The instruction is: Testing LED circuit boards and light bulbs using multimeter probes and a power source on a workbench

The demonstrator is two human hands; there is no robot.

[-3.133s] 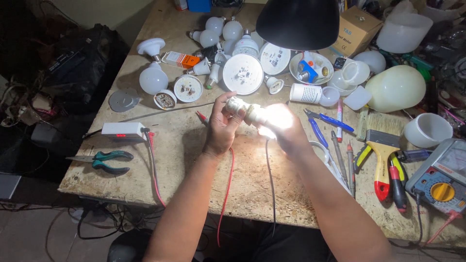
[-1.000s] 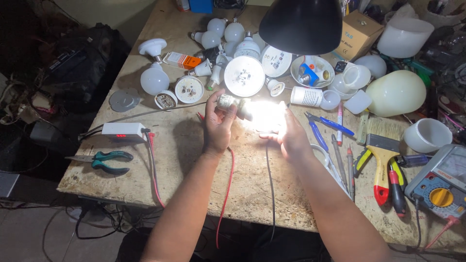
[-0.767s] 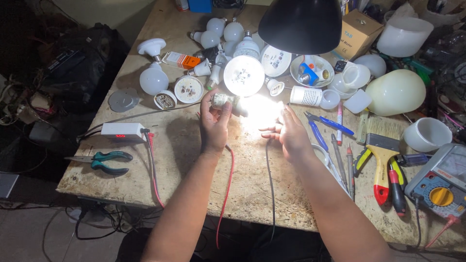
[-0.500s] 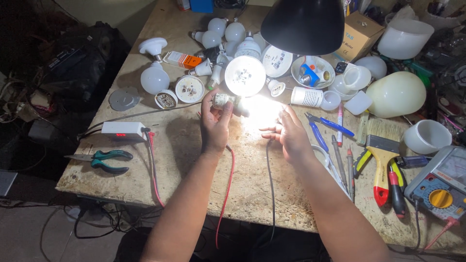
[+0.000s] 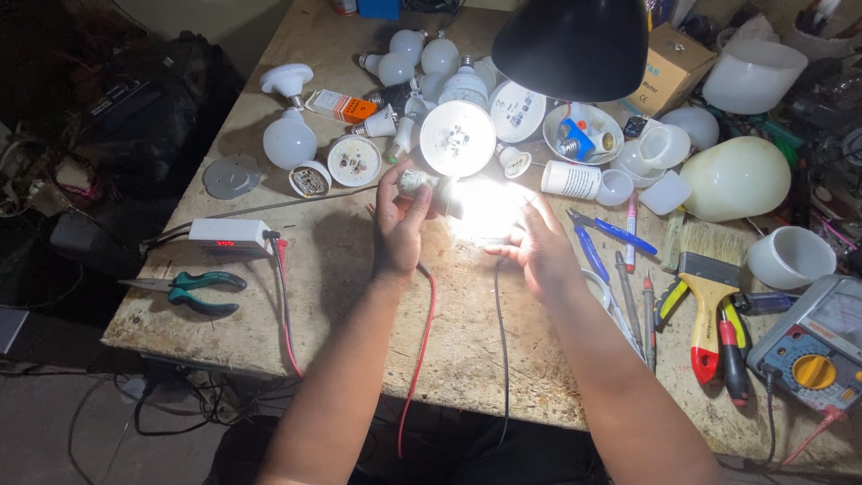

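My left hand [image 5: 400, 224] grips the metal screw base of a lit bulb [image 5: 449, 199], held sideways above the wooden workbench [image 5: 341, 269]. The bulb's glowing end [image 5: 489, 208] is washed out by glare. My right hand [image 5: 539, 247] is cupped against that bright end, fingers spread around it. A red wire [image 5: 420, 332] and a black wire [image 5: 500, 332] run from under my hands toward the bench's front edge.
Several white bulbs and bulb parts [image 5: 422, 99] lie behind my hands under a black lamp shade [image 5: 575, 45]. A small meter box [image 5: 229, 235] and green pliers [image 5: 184, 289] sit left. Blue pliers [image 5: 597, 238], a brush [image 5: 705, 287], screwdrivers and a multimeter [image 5: 813, 346] lie right.
Both hands with the lit bulb have moved slightly away from me, toward the round white disc. My right hand has loosened from a closed grip to a cupped hold.
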